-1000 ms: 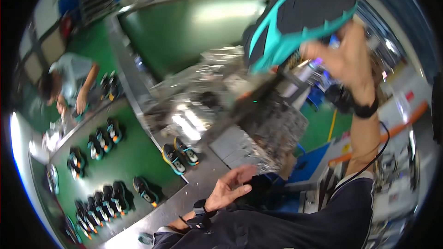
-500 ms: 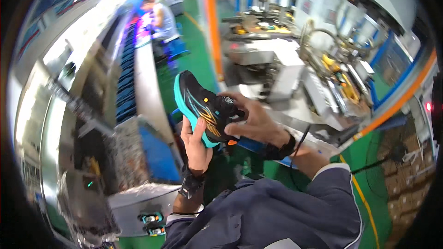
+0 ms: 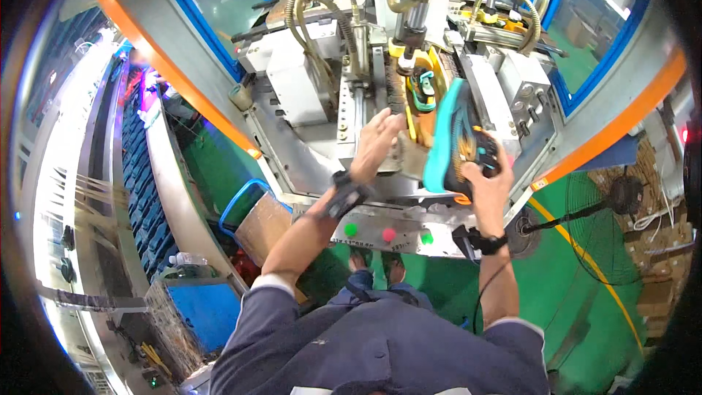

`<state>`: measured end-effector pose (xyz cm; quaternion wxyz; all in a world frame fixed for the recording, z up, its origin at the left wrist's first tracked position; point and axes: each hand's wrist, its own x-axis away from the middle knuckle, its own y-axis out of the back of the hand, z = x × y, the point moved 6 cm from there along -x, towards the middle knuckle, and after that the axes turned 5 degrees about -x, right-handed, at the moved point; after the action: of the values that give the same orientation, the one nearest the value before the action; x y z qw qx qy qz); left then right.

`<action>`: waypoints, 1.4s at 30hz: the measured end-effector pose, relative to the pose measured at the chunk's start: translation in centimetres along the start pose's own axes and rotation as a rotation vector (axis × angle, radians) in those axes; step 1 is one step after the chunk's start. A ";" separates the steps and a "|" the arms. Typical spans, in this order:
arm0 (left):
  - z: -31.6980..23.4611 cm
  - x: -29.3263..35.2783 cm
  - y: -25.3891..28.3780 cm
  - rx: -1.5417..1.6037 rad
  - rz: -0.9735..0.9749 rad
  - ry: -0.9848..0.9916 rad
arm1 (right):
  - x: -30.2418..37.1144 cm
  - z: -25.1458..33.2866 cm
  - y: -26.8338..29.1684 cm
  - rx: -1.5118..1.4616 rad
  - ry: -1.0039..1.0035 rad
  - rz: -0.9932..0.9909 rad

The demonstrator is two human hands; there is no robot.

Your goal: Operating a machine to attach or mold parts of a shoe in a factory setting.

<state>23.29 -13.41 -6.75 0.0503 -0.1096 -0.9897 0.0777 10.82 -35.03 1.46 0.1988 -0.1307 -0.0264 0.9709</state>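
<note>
Right hand [image 3: 488, 184] grips teal-soled black sneaker [image 3: 447, 148] near heel, fingers closed around collar; sneaker raised over front of press machine [image 3: 298, 88], toe pointing away, sole facing left. Left hand [image 3: 377, 145] beside it, fingers loosely extended. Second shoe [image 3: 423, 89] sits in yellow cradle [image 3: 439, 72] beyond.

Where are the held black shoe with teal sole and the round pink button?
Black teal-soled shoe [image 3: 459, 146]: head view, on its upper.
Round pink button [image 3: 389, 235]: head view, on its face.

Conveyor [image 3: 174, 190] left, fan [image 3: 596, 207] right — machine [image 3: 303, 84] between — shoe [image 3: 452, 145] in right hand [image 3: 490, 184].
</note>
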 end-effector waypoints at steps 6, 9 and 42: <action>5.1 -16.8 0.2 -0.660 -0.318 -0.048 | -2.1 -0.6 5.2 0.126 -0.022 -0.236; 8.8 -22.7 0.8 -0.902 -0.385 0.107 | -3.4 -1.0 5.8 0.178 -0.052 -0.319; 1.7 38.0 12.3 -0.098 -1.149 -0.008 | 4.7 -12.3 -24.3 0.460 0.465 0.869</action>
<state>-11.22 6.75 -7.36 0.0756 0.4435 -0.8931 -0.0075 19.12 -10.87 -9.04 -0.1967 -0.2942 0.2878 0.8899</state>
